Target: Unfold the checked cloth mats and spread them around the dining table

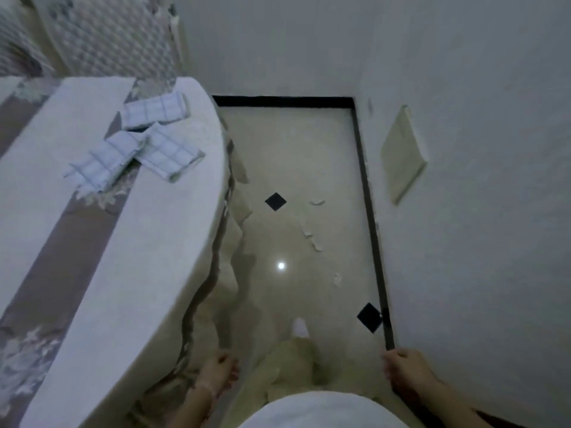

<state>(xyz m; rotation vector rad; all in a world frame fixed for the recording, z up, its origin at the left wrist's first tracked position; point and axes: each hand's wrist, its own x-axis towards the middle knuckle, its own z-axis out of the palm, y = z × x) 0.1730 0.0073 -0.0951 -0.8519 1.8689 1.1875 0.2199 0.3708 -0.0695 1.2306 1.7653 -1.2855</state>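
Three folded checked cloth mats lie close together near the far right end of the dining table point(160, 242): one point(156, 111) at the back, one point(171, 154) toward the table's edge, one point(102, 162) on the brown runner. The last two overlap at a corner. My left hand point(217, 370) hangs low beside the table's hanging cloth, fingers loosely curled, holding nothing. My right hand point(403, 367) hangs at my side near the wall, also with nothing in it. Both hands are well short of the mats.
The table has a white cloth with a brown patterned runner point(61, 239) down its middle. A patterned chair back point(108, 35) stands beyond the far end. A narrow strip of glossy tiled floor point(309, 168) runs between table and white wall point(463, 211). My foot point(299, 327) is on it.
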